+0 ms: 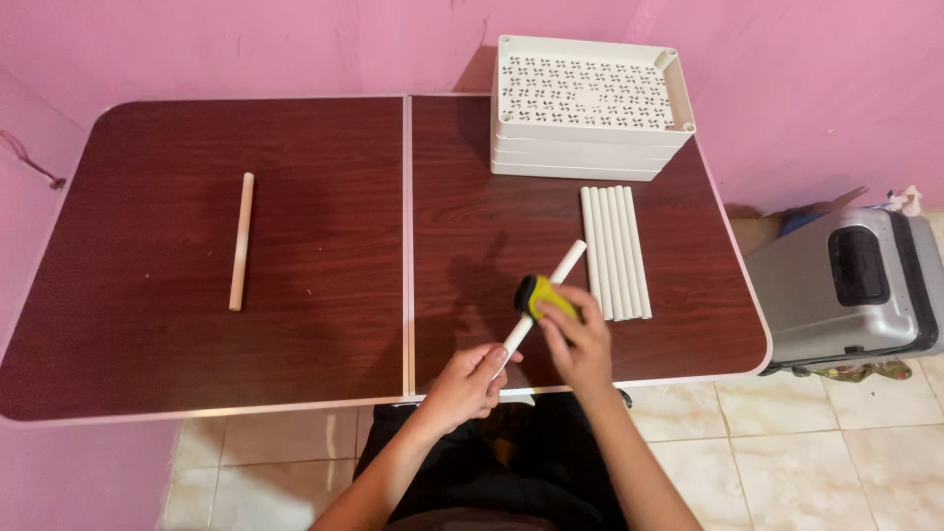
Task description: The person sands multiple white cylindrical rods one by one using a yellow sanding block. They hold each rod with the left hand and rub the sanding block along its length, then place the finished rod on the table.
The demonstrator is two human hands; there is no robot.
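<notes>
My left hand (467,383) grips the near end of a white tube (562,264), which slants up to the right over the table. My right hand (575,334) holds a yellow and black sponge pad (539,294) wrapped against the middle of that tube. Both hands hover above the near edge of the dark red-brown folding table (324,246).
Several white tubes (615,251) lie side by side on the right half of the table. A stack of white perforated trays (588,106) stands at the back right. One beige tube (241,239) lies on the left half. A grey suitcase (851,285) stands on the floor at right.
</notes>
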